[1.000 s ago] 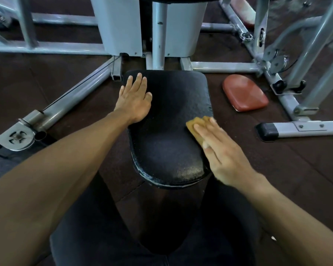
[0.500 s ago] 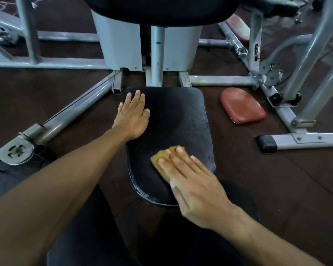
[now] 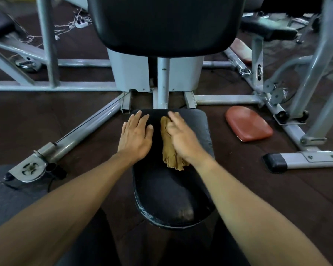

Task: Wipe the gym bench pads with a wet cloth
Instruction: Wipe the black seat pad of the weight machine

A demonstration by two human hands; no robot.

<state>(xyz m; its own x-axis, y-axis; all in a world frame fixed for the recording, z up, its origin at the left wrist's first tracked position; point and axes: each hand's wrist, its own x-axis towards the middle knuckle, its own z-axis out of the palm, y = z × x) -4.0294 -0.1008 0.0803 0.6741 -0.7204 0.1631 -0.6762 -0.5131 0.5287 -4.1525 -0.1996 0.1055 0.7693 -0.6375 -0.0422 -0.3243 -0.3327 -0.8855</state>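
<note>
Black seat pad, tan cloth, grey frame, red-brown loose pad.

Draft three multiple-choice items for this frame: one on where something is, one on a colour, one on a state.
1. Where is the cloth?
A. On the seat pad, towards its far end
B. On the floor
C. Draped over the back pad

2. What colour is the loose pad on the floor at right?
A. Blue
B. Reddish
C. White

3. How is the left hand?
A. Gripping the cloth
B. Raised in the air
C. Flat on the seat pad, empty

Key: 1 A, the cloth lies under the right hand on the pad; 2 B, it looks reddish; 3 C, its fingers are spread on the pad beside the cloth.
</note>
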